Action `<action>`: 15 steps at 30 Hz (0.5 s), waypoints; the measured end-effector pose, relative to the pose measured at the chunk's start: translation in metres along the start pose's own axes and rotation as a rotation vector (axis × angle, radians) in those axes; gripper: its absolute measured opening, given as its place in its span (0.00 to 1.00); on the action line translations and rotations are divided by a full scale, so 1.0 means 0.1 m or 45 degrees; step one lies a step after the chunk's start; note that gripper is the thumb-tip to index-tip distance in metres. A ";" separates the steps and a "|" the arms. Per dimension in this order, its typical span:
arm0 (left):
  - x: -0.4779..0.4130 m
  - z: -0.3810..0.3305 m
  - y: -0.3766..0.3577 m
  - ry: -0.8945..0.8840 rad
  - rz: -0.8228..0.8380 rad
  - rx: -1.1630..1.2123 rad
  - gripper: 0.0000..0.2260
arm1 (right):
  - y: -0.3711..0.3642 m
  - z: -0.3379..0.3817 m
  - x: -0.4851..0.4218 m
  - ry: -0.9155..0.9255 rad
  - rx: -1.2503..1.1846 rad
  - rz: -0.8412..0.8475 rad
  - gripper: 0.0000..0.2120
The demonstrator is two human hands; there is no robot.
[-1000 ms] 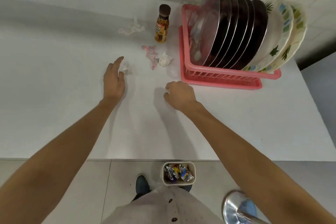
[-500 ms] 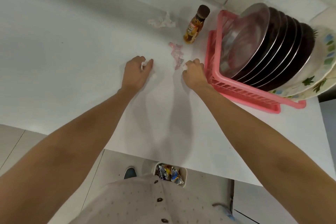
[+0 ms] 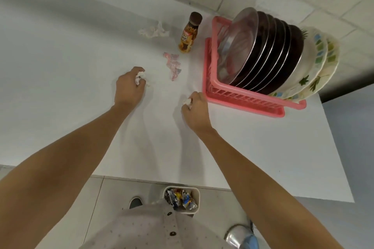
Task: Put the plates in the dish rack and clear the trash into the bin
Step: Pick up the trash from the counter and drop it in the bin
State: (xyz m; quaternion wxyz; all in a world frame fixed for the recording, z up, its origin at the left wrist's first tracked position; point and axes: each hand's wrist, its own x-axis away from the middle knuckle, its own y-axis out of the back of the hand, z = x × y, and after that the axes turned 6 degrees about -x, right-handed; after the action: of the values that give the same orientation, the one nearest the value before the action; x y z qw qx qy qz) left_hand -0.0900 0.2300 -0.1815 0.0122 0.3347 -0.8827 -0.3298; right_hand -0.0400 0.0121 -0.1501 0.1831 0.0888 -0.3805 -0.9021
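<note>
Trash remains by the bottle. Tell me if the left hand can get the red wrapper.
Probably not yet: the left hand is shut on a tissue. The wrapper lies near it, nothing between.

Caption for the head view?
Left hand and right hand each grip crumpled white tissue beside the plate-filled pink plastic dish rack.

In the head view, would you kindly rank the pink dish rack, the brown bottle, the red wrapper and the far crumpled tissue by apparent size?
1. pink dish rack
2. brown bottle
3. red wrapper and far crumpled tissue: these look alike, so I would not rank them.
</note>
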 end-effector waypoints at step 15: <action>0.93 -0.54 -0.17 0.161 0.105 0.084 0.10 | -0.01 -0.12 0.64 -0.245 -0.695 -0.232 0.08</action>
State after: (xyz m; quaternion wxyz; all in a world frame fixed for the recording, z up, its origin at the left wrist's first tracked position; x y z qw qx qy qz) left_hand -0.1390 0.1340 -0.1682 0.0704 0.3184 -0.9035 -0.2782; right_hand -0.0949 -0.0207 -0.1609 0.0817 -0.0159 -0.1301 -0.9880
